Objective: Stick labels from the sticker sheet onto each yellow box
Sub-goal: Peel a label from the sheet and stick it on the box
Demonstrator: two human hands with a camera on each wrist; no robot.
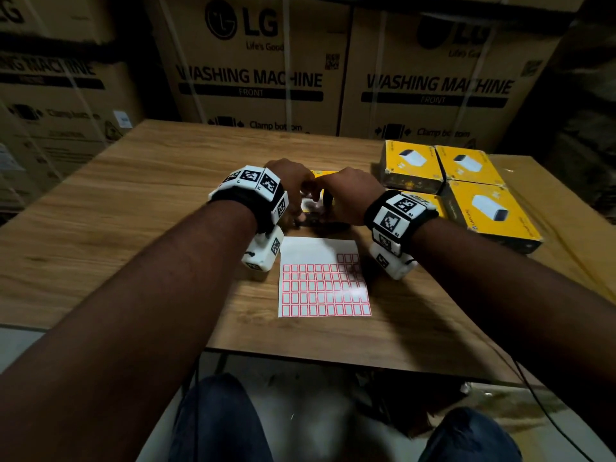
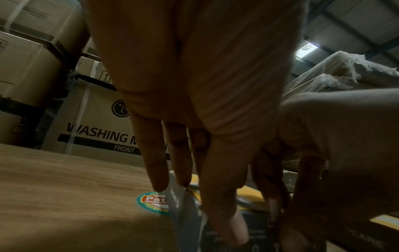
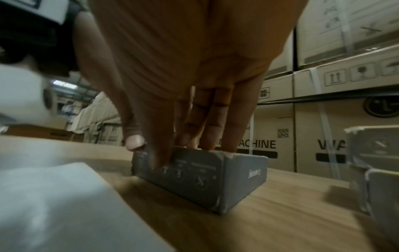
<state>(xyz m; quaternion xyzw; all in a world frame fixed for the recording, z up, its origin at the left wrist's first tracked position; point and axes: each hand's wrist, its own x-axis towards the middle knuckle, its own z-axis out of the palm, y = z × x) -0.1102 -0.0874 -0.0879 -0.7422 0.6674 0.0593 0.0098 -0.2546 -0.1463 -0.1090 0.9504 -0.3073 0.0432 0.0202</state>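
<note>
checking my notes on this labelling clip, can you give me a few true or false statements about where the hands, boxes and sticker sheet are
1. Both hands are on one yellow box at the middle of the table. True: the left hand and the right hand meet over it.
2. The sticker sheet lies on top of the stacked yellow boxes. False: it lies flat on the table, nearer the person than the hands.
3. Every row of the sticker sheet is full. False: its far part is blank.
4. Other yellow boxes sit grouped at the person's right. True.
5. The right hand is lifted clear of the box. False: its fingers rest on the top and its thumb is on the side.
</note>
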